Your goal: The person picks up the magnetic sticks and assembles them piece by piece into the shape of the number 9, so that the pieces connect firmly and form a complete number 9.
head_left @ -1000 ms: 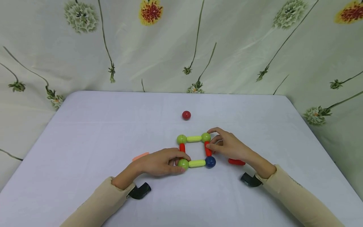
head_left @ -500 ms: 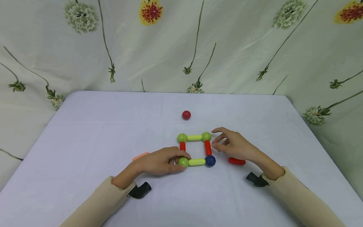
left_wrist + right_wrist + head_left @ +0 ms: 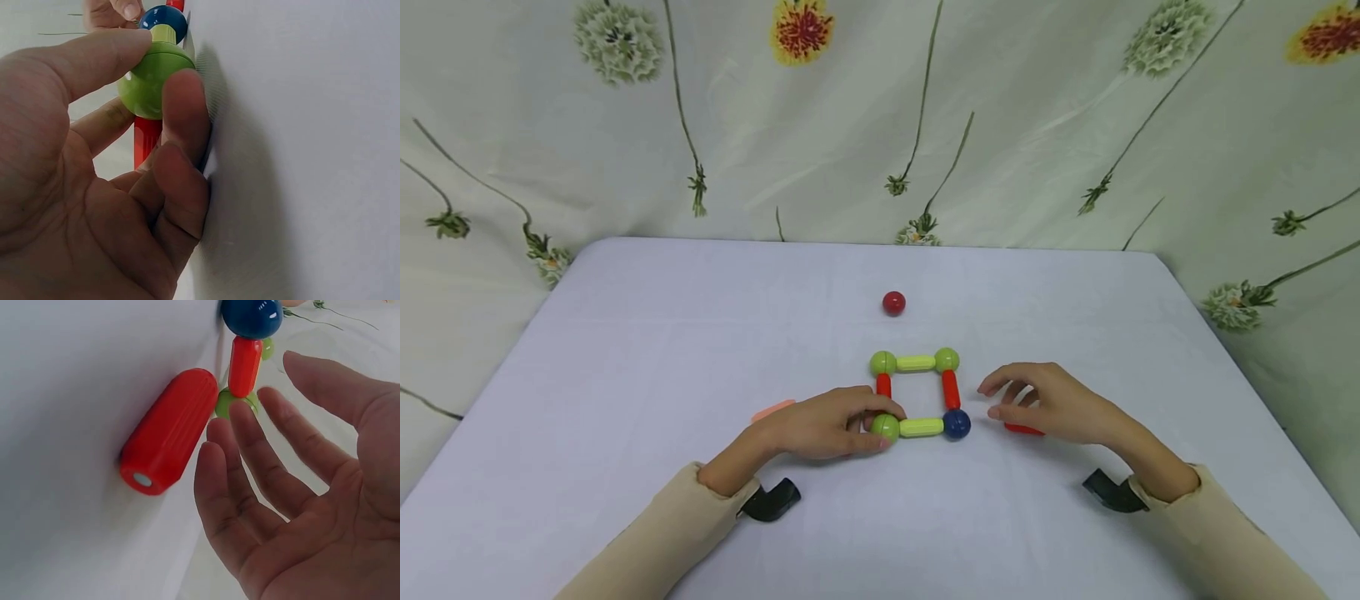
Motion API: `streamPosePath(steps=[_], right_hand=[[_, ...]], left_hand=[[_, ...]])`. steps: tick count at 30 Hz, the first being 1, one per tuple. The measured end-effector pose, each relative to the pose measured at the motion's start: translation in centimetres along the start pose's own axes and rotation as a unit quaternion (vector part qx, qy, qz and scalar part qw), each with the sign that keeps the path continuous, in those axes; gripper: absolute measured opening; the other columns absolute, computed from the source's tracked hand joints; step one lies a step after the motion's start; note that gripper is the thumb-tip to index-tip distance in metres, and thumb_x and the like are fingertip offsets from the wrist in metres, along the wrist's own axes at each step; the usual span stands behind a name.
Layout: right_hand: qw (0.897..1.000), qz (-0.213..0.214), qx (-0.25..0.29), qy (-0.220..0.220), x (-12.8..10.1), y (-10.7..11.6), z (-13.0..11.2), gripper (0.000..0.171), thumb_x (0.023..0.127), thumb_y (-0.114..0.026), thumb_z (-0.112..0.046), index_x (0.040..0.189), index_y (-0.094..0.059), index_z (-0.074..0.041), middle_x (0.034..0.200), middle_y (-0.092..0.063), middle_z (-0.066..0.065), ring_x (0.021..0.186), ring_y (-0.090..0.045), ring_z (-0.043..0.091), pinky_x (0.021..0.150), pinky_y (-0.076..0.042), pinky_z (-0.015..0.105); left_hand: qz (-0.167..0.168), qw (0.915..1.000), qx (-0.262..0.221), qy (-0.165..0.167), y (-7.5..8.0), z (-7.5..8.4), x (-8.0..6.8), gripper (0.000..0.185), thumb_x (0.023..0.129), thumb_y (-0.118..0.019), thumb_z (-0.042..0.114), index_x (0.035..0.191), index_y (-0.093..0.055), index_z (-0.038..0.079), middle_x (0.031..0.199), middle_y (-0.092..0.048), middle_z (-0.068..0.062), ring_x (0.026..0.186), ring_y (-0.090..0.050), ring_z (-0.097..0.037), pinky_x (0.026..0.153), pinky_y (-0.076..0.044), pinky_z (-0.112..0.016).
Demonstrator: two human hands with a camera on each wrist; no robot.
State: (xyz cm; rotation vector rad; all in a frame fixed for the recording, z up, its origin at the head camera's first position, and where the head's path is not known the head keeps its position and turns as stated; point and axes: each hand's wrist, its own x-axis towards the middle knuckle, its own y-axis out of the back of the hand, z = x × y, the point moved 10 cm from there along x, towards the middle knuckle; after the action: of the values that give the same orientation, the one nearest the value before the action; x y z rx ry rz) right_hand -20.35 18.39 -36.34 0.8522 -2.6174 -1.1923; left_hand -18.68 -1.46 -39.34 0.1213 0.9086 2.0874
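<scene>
A square of magnetic rods and balls lies on the table. Its near left corner is a green ball [image 3: 886, 428], which my left hand [image 3: 831, 425] grips between thumb and fingers. A blue ball [image 3: 957, 424] forms the near right corner, with green balls at both far corners. Two yellow-green rods [image 3: 921, 427] and two red rods [image 3: 951, 390] make the sides. My right hand [image 3: 1052, 404] hovers right of the square, fingers relaxed and holding nothing. Below its fingers lies a loose red magnetic rod [image 3: 172, 431], with a metal disc at its end, partly hidden in the head view.
A red ball [image 3: 893, 303] sits alone beyond the square. An orange piece [image 3: 772, 410] is partly covered by the left hand. Black wrist cameras [image 3: 771, 501] hang under both sleeves. A floral cloth [image 3: 842, 125] hangs behind the table [image 3: 700, 292].
My right hand has let go of the square's right red rod and moved right and nearer, over the loose red rod. The left hand stays at the green ball.
</scene>
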Motion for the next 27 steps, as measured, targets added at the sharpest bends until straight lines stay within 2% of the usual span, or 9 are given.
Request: streamPosePath(steps=[8,18,27], right_hand=[[1.0,-0.013,-0.014,0.024,-1.5,0.6,0.2,0.023,0.084,-0.07,-0.023,0.107,-0.065,-0.023,0.105,-0.066,-0.007,0.091,-0.059,0.01,0.082,-0.051,0.027],[0.999,-0.016,-0.031,-0.008,-2.7,0.6,2.0,0.028,0.083,-0.071,-0.018,0.109,-0.064,-0.024,0.106,-0.064,-0.01,0.091,-0.057,0.008,0.083,-0.05,0.028],[0.999,-0.011,-0.033,-0.008,-3.1,0.4,2.3,0.032,0.084,-0.07,-0.017,0.114,-0.063,-0.021,0.105,-0.063,-0.008,0.09,-0.057,0.011,0.078,-0.051,0.026]], left_hand=[[0.002,1.0,-0.002,0.0,0.1,0.0,0.1,0.032,0.09,-0.062,0.031,0.122,-0.058,0.031,0.087,-0.052,0.006,0.076,-0.05,-0.01,0.065,-0.043,-0.022],[0.001,1.0,-0.001,0.0,-0.1,-0.1,0.2,0.032,0.09,-0.062,0.031,0.122,-0.058,0.031,0.086,-0.052,0.007,0.076,-0.05,-0.009,0.064,-0.042,-0.021],[0.002,1.0,0.002,-0.002,0.0,-0.1,0.1,0.032,0.09,-0.062,0.031,0.122,-0.058,0.031,0.086,-0.052,0.007,0.076,-0.051,-0.009,0.065,-0.043,-0.022]])
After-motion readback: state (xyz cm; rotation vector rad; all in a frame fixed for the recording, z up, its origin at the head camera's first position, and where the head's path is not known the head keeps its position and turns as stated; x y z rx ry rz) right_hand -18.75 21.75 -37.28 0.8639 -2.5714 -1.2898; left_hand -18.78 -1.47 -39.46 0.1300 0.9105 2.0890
